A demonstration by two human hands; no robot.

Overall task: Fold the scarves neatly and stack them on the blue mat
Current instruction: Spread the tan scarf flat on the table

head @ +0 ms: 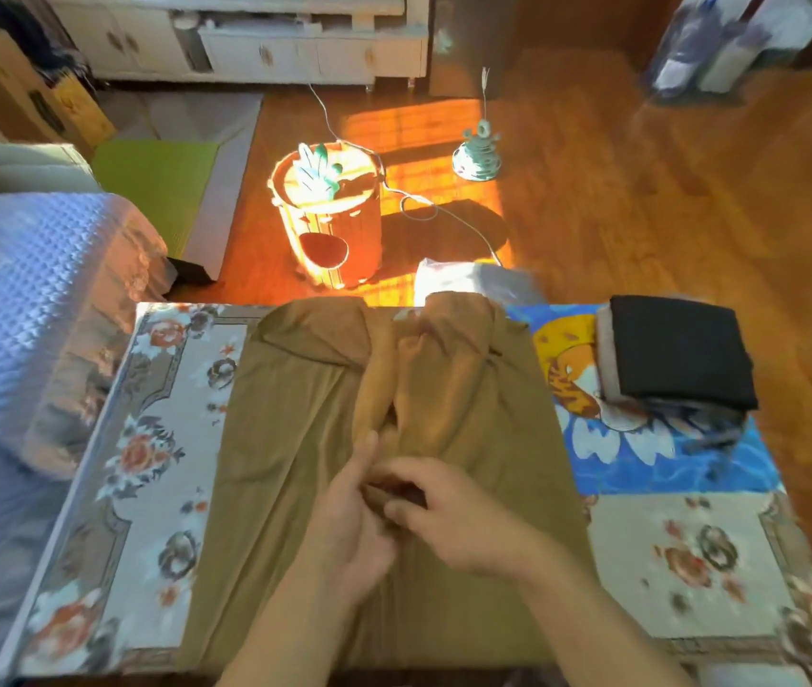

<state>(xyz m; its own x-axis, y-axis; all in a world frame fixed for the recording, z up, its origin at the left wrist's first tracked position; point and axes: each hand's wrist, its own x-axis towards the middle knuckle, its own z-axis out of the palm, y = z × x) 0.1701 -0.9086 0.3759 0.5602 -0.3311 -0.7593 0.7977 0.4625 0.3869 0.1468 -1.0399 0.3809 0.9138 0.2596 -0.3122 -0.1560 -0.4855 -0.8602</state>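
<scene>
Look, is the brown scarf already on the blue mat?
No, the brown scarf lies spread on the flowered table, beside the blue mat.

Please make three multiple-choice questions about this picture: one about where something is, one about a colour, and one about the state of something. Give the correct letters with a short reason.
1. Where does the stack of folded scarves lie?
A. on the blue mat at the table's far right
B. on the floor
C. on the bed

2. What colour is the scarf on top of that stack?
A. white
B. black
C. red

3. In what state is the tan scarf?
A. folded on the stack
B. hanging from a chair
C. spread on the floral table cover, wrinkled

Answers: 1 A, the stack rests on the mat; 2 B, its top layer is black; 3 C, it lies open while the left hand and right hand pinch its middle.
</scene>
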